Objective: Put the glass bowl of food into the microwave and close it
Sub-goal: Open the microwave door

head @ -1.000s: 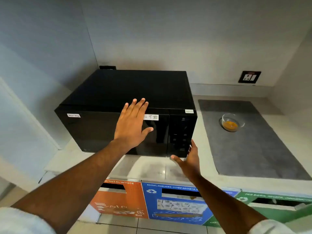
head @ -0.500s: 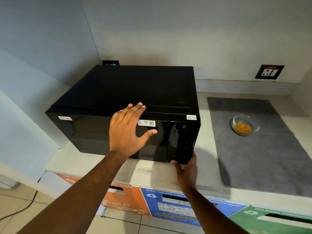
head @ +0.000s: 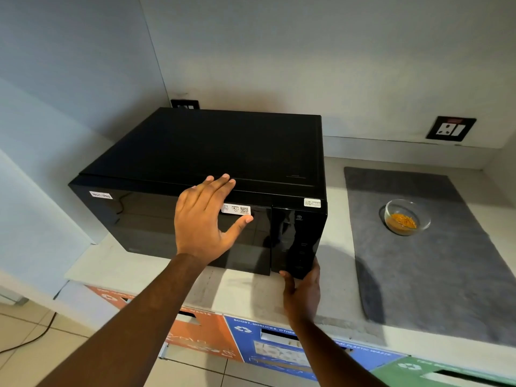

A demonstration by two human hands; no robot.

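The microwave [head: 201, 163] is braced by a spread left hand [head: 205, 219]. Its lower corner is cupped by the right hand [head: 303, 293]. The microwave could be dragged if the door is yanked.

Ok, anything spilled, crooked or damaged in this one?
Nothing stands out. The glass bowl sits upright on the grey mat, food contained. The microwave is shut and looks intact, left hand on its door.

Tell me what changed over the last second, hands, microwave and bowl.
The right hand moved in from just below the microwave and now cups its lower right front corner. The left hand slid up slightly, fingertips reaching the top edge, palm flat on the door. The door stays closed and the bowl is untouched on the mat.
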